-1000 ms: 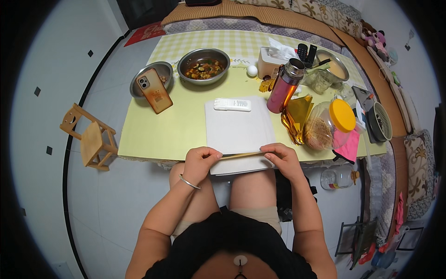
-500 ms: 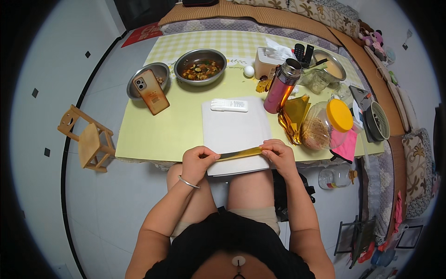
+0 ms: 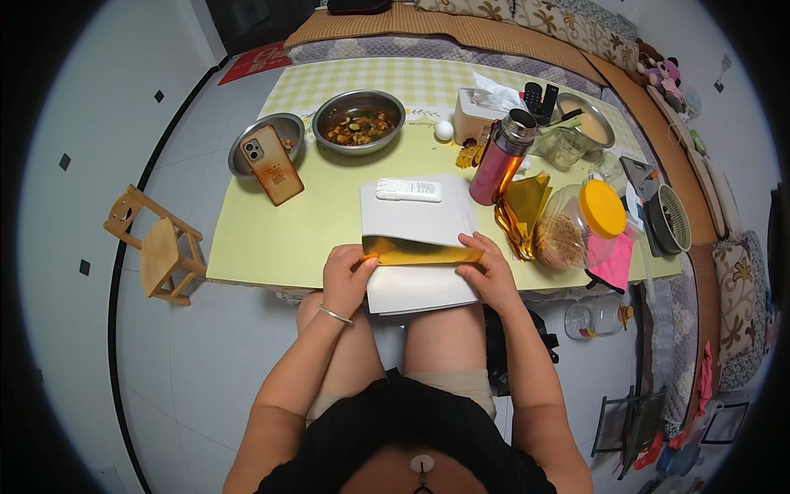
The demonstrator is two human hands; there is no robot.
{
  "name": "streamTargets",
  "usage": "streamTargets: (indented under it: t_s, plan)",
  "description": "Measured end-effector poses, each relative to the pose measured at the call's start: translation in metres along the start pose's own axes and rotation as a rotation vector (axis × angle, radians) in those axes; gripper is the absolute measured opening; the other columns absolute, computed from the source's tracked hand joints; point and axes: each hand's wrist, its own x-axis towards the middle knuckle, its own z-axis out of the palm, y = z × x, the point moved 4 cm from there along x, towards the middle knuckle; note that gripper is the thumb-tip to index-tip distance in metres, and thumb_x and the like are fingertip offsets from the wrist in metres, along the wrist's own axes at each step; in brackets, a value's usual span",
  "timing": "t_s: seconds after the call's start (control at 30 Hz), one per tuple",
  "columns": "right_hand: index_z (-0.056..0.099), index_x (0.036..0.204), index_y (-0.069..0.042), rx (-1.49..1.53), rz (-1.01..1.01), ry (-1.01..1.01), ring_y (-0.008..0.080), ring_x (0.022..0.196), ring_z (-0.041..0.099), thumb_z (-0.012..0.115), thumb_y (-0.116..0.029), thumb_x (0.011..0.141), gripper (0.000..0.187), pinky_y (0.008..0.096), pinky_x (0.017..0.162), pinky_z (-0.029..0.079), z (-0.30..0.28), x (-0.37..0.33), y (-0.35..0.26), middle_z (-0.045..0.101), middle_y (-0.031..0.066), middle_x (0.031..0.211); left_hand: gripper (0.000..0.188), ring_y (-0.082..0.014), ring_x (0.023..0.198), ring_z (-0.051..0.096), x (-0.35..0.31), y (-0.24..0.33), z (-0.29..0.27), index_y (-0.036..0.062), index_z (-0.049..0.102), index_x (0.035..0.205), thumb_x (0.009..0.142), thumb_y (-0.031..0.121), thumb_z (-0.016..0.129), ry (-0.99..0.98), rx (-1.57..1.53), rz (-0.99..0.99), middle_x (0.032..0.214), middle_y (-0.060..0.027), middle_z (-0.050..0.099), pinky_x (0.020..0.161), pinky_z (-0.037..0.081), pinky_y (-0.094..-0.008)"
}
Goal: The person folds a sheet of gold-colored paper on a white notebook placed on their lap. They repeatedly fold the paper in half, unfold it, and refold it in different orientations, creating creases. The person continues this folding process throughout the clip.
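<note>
A shiny gold foil sheet [image 3: 421, 252] is stretched between my two hands, above a stack of white paper [image 3: 420, 218] that overhangs the table's near edge. My left hand [image 3: 346, 276] pinches its left end with thumb and fingers. At the right end, my right hand [image 3: 495, 272] has its thumb and fingers closed on the same sheet. The foil looks opened into a shallow fold, its shiny inner face showing. Farther up the paper lies a flat white plastic item [image 3: 409, 190] whose kind I cannot tell. More gold foil sheets [image 3: 523, 202] lie right of the paper.
A purple-pink thermos [image 3: 499, 165] and a yellow-lidded jar [image 3: 572, 230] stand on the right. An orange-cased phone [image 3: 276, 171] leans on a small steel bowl [image 3: 247, 169]; a larger bowl [image 3: 362, 151] with food sits beside it. A small wooden chair [image 3: 160, 243] is at left.
The foil was a narrow strip held taut; now it is wider and opened out. Both hands have stayed at its ends, with the fingers shifted slightly farther from me.
</note>
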Motion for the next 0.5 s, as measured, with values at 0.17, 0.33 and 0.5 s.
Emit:
streamTargets:
  t_s: [0.17, 0.33, 0.5]
  plan:
    - [0.076, 0.087, -0.001, 0.026, 0.168, 0.242, 0.0283, 0.113, 0.063, 0.078, -0.014, 0.085, 0.013, 0.0385, 0.098, 0.048, 0.005, 0.018, 0.019, 0.072, 0.0136, 0.12, 0.022, -0.0311, 0.079, 0.061, 0.016, -0.008, 0.007, 0.001, 0.066, 0.075, 0.083, 0.017, 0.079, 0.093, 0.034, -0.062, 0.08, -0.0123, 0.066, 0.074, 0.049, -0.041]
    - [0.07, 0.077, -0.001, -0.08, 0.165, 0.323, 0.0287, 0.101, 0.062, 0.08, -0.016, 0.083, 0.019, 0.039, 0.091, 0.049, 0.009, 0.033, 0.016, 0.07, 0.0115, 0.104, 0.025, -0.033, 0.077, 0.061, 0.026, -0.007, 0.007, 0.0016, 0.065, 0.072, 0.082, 0.019, 0.08, 0.104, 0.159, -0.13, 0.078, -0.0133, 0.064, 0.072, 0.049, -0.0434]
    - [0.062, 0.069, -0.002, -0.226, 0.189, 0.367, 0.0305, 0.09, 0.06, 0.082, -0.02, 0.08, 0.029, 0.0408, 0.082, 0.049, 0.012, 0.04, 0.009, 0.065, 0.0103, 0.089, 0.029, -0.0349, 0.079, 0.059, 0.026, -0.005, 0.009, 0.0038, 0.059, 0.067, 0.08, 0.017, 0.081, 0.135, 0.297, -0.063, 0.078, -0.0143, 0.061, 0.074, 0.049, -0.0458]
